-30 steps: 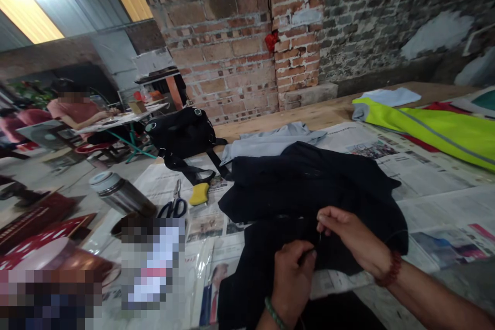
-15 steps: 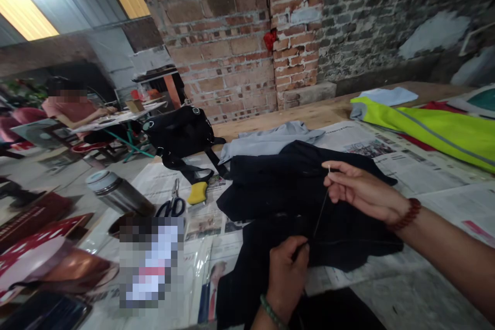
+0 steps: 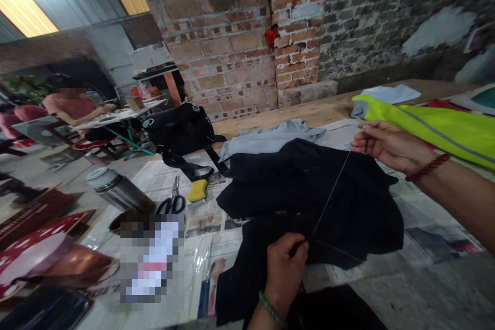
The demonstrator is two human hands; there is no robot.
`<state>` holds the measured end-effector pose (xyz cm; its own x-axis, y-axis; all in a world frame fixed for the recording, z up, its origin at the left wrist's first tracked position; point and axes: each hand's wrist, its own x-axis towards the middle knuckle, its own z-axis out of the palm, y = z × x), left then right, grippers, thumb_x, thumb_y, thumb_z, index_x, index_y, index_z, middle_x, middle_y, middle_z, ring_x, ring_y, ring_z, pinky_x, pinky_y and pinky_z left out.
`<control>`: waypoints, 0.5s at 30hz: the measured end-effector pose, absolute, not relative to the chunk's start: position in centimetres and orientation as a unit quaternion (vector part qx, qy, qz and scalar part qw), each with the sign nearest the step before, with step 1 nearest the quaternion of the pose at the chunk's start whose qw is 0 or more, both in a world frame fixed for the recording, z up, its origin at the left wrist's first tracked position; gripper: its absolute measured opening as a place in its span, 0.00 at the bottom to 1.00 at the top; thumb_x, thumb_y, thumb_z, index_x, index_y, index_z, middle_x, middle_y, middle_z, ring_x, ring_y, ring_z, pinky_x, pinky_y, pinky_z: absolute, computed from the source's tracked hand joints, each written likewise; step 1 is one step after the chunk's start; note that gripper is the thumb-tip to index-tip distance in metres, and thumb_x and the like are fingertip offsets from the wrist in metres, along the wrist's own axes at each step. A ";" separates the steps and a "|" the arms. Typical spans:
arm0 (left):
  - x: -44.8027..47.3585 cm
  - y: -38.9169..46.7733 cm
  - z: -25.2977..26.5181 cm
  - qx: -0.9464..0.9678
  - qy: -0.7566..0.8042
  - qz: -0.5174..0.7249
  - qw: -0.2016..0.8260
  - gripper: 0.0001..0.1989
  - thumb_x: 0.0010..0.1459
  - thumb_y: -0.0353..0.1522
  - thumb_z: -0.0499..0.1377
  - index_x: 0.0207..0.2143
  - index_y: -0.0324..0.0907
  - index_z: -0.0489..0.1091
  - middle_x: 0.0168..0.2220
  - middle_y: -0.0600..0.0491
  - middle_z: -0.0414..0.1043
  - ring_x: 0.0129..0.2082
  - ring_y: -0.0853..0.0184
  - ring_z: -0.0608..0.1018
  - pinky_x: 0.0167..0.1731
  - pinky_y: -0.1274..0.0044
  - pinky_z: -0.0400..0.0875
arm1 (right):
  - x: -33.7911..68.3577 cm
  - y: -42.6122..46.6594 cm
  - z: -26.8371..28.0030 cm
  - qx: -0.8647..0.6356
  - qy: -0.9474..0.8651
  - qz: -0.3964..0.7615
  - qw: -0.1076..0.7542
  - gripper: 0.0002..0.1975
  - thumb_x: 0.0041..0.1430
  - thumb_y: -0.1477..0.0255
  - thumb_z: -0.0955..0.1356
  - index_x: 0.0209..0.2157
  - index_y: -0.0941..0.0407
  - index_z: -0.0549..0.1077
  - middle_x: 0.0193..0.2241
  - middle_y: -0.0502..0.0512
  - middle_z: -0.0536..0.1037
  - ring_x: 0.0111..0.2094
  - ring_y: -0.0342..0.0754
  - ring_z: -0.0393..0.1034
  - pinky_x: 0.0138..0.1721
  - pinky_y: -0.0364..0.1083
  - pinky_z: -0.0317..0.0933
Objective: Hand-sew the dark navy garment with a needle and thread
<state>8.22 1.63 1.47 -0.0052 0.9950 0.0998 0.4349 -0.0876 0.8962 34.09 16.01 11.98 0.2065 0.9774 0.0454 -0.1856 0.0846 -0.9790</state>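
Right of centre, up goes the right hand (image 3: 392,148), well apart from the left hand (image 3: 284,264), which it worked just beside a second ago! The pale thread (image 3: 331,192) now stretches straight from its pinch to the dark cloth (image 3: 274,180), centre frame, where the left stays clamped; slack seems drawn through.

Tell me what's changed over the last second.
The right hand has moved up and rightward, away from the left hand, drawing the thread straight above the dark cloth. The left hand still pinches the dark cloth; scissors and bottle stayed put.
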 end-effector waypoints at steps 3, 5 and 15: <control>8.2 1.6 1.6 0.616 0.581 0.409 0.340 0.06 0.49 0.26 0.57 0.26 0.41 0.74 0.21 0.57 0.72 0.22 0.71 0.72 0.23 0.83 0.65 | 34.7 16.9 12.8 -0.484 -0.387 0.473 0.626 0.09 0.59 0.82 0.59 0.29 0.55 0.65 0.17 0.48 0.70 0.20 0.41 0.69 0.26 0.43 0.65; 8.2 1.5 1.6 0.616 0.581 0.411 0.339 0.06 0.49 0.27 0.57 0.26 0.41 0.74 0.21 0.57 0.72 0.22 0.71 0.72 0.22 0.83 0.65 | 35.1 17.5 13.3 -0.487 -0.379 0.459 0.640 0.09 0.59 0.82 0.59 0.29 0.56 0.65 0.17 0.47 0.70 0.20 0.40 0.69 0.26 0.44 0.64; 8.3 1.5 1.6 0.628 0.568 0.412 0.337 0.07 0.49 0.25 0.57 0.25 0.42 0.74 0.23 0.56 0.73 0.24 0.71 0.73 0.25 0.82 0.67 | 36.0 19.3 14.9 -0.476 -0.394 0.393 0.681 0.07 0.59 0.80 0.61 0.29 0.56 0.63 0.17 0.47 0.69 0.20 0.41 0.69 0.30 0.48 0.62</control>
